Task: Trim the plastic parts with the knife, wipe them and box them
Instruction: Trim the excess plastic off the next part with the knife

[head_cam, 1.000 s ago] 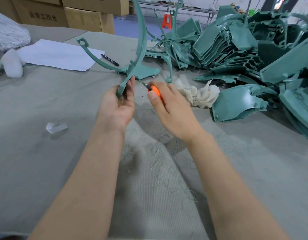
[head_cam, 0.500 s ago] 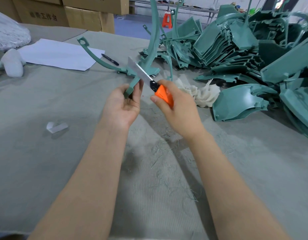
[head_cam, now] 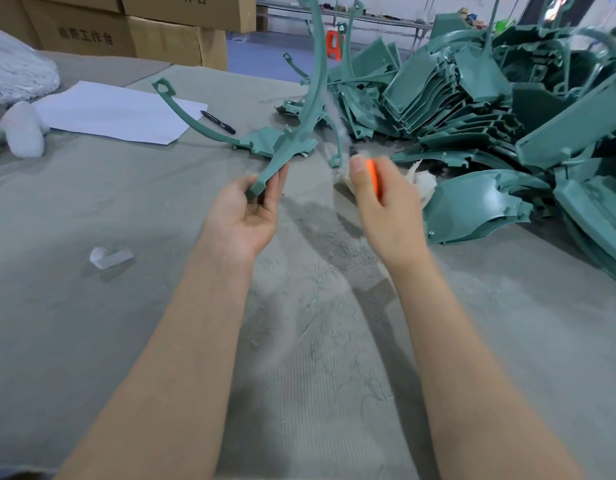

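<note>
My left hand (head_cam: pixel 246 211) pinches the lower end of a long curved teal plastic part (head_cam: pixel 311 109) that rises toward the top of the view. My right hand (head_cam: pixel 386 202) grips an orange-handled knife (head_cam: pixel 371 176); its blade points up and away and is motion-blurred, a little right of the part and not touching it. A white wiping cloth (head_cam: pixel 422 180) lies crumpled just behind my right hand. Another curved teal part (head_cam: pixel 209 128) with a flat base rests on the grey table cloth (head_cam: pixel 92 323) behind my left hand.
A big heap of teal plastic parts (head_cam: pixel 490 109) fills the right side. White paper (head_cam: pixel 116 112) with a black pen (head_cam: pixel 218 121) lies at the back left, cardboard boxes (head_cam: pixel 168 32) behind it. A small clear scrap (head_cam: pixel 109 256) sits left; teal shavings litter the cloth between my arms.
The knife has swung off the part to the right, with its blade now blurred. My left hand has tilted the part and moved it slightly left, so the hands are farther apart.
</note>
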